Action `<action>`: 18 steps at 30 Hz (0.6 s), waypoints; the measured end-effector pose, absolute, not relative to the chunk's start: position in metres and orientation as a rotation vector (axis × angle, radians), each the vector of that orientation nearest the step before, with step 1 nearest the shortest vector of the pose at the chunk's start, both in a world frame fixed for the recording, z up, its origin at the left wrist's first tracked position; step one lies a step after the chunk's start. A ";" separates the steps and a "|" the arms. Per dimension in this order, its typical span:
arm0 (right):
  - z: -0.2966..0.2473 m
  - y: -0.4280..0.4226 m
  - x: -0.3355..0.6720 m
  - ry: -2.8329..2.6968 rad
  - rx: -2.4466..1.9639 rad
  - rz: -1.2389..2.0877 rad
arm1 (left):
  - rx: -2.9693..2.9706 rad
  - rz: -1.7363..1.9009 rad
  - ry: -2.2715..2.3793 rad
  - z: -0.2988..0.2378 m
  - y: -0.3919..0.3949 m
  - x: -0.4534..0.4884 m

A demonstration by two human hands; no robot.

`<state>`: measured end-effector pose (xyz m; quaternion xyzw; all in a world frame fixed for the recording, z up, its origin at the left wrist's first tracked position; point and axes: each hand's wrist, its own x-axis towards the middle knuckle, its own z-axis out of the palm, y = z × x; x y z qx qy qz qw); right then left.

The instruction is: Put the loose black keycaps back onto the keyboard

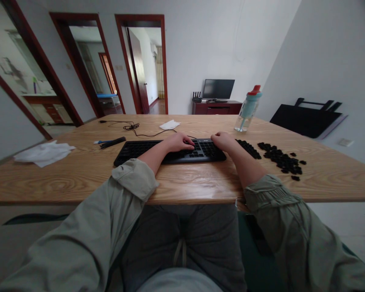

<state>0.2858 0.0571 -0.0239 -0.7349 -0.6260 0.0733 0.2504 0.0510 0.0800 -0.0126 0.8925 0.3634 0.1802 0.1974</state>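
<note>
A black keyboard [170, 157] lies in front of me on the wooden table, long side towards me. My left hand [180, 142] rests over its middle, thumb and forefinger apart near the keys, the other fingers partly hidden. At the keyboard's right end my right hand [223, 142] is closed on the upper edge, fingertips mostly turned out of sight. Just right of that hand lie neat rows of black keycaps [248, 149]. Farther right is a loose scatter of keycaps [282, 158].
Crumpled white tissue [44, 152] lies at the left, with slim brush-like tools [111, 142] beside the keyboard. A cable [134, 126] loops behind it near another tissue [169, 125]. The bottle [248, 108] stands back right. The table [194, 186] ends close to my lap.
</note>
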 end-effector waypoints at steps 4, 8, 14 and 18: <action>-0.025 0.056 0.286 -1.727 -1.996 0.178 | 2.553 0.503 1.038 -0.013 0.079 0.051; -0.025 0.055 0.285 -1.740 -1.998 0.164 | 2.595 0.494 1.016 -0.014 0.079 0.053; -0.022 0.051 0.279 -1.720 -2.021 0.171 | 2.623 0.489 1.024 -0.015 0.076 0.053; -0.023 0.049 0.278 -1.741 -1.996 0.173 | 2.629 0.502 1.035 -0.015 0.073 0.049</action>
